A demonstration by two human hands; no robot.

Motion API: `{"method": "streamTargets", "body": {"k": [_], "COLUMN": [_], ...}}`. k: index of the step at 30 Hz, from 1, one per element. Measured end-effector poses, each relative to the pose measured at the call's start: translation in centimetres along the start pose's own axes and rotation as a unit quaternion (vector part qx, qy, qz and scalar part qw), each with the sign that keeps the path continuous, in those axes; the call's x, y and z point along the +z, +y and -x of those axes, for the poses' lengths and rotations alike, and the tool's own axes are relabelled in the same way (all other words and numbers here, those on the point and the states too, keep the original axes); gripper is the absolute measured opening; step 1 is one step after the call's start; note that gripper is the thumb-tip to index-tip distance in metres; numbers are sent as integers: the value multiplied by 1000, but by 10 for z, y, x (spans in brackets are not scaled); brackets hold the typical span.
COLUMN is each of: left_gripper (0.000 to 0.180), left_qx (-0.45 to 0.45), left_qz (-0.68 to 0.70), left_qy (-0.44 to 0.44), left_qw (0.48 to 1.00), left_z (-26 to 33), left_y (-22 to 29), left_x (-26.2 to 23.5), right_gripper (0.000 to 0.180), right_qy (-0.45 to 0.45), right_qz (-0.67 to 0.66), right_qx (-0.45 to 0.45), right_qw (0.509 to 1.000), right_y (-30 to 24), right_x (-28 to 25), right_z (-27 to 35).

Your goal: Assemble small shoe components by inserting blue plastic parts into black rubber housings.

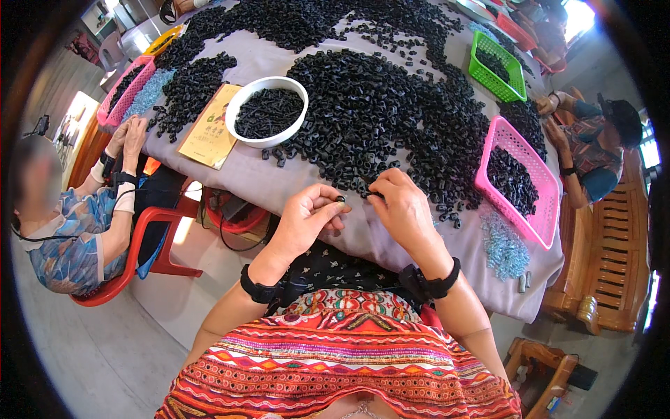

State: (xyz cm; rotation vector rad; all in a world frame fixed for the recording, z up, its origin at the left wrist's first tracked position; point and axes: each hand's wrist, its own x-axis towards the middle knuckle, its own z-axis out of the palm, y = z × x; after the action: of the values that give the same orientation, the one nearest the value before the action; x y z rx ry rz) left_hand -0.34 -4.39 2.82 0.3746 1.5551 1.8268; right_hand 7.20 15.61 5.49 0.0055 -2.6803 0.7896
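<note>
we judge this a picking step: our left hand [305, 218] pinches a part [340, 199] near the pile [377, 112], our right hand [405, 211] curls at the pile's edge, grip unclear, and the next move calls for fingertip precision.

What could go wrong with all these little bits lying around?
The small black piece pinched in the left hand could slip and get lost among the short black tubular pieces. The pale blue bits, lying loose near the edge of the table, might be brushed onto the floor.
</note>
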Motion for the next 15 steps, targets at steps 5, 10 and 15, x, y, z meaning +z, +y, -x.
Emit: {"method": "streamTargets", "body": {"k": [5, 10, 15], "left_gripper": [15, 13, 13], "left_qx": [-23, 70, 140], "left_qz": [-14, -64, -59], "left_qy": [-12, -14, -17], "left_qw": [1000, 995, 988], "left_z": [2, -8, -10], "left_y": [-3, -14, -4], "left_x": [-8, -11, 0], "right_gripper": [13, 14, 15], "right_qy": [-26, 1, 0], "right_qz": [53, 12, -60], "right_qx": [-24, -19, 14], "right_qw": [998, 1000, 998], "right_y": [3, -1, -9], "right_x": [17, 9, -4], "right_z": [-6, -5, 1]}}
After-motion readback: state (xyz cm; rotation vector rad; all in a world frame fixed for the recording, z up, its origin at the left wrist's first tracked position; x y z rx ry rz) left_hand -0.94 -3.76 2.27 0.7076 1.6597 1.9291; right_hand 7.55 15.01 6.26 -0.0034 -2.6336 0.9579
